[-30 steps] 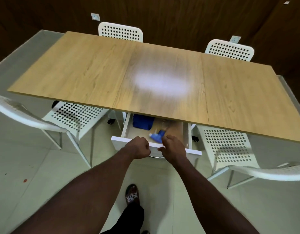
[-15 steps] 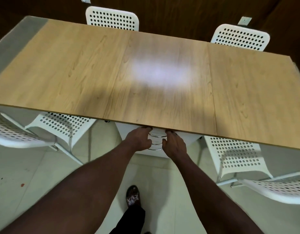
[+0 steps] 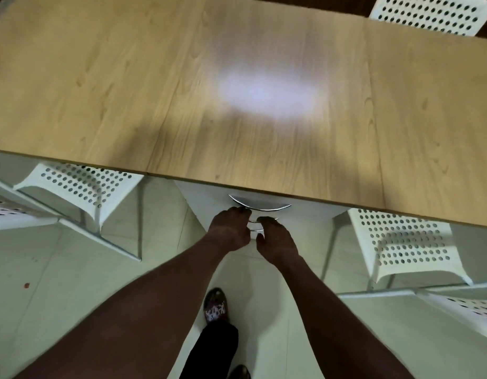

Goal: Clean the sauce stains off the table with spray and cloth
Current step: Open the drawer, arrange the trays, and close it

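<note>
The long wooden table (image 3: 127,86) fills the upper half of the view, with a bright patch of glare (image 3: 267,97) at its middle. I see no stains on it. No spray bottle or cloth is in view. Under the near edge stands a white drawer unit (image 3: 305,214) with its drawers shut and a curved metal handle (image 3: 260,205) on top. My left hand (image 3: 231,228) is curled against the drawer front just below that handle. My right hand (image 3: 276,242) is beside it, fingertips at a lower handle, thumb apart. Neither hand holds anything.
White perforated chairs stand under the table at the left (image 3: 80,184) and right (image 3: 403,242), another at the far right corner (image 3: 428,15). A chair back (image 3: 455,307) juts in at the lower right. My shoe (image 3: 216,305) is on the pale tiled floor.
The open drawer with the blue cloth and spray bottle has been pushed shut under the table. Both hands have dropped slightly to the lower handles, and the view has moved closer.
</note>
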